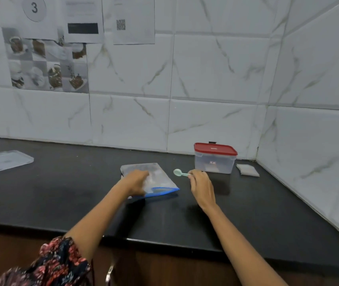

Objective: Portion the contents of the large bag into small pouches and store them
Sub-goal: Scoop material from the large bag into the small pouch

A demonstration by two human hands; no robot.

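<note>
A clear lid (5, 161) lies far left on the black counter (71, 193). The left hand (136, 182) grips the large clear bag (156, 176), lying flat mid-counter, blue zip edge toward the viewer. The right hand (202, 187) pinches a pale green spoon (180, 172), bowl pointing left. Behind: a red-lidded container (215, 157), label unreadable, and a small pouch (247, 169).

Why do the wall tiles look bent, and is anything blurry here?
Head view: the wide-angle lens bows the tile lines near the edges; the papers on the wall are too soft to read; the left hand on the large bag looks slightly smeared; soft shadows sit beside the red-lidded container.
</note>
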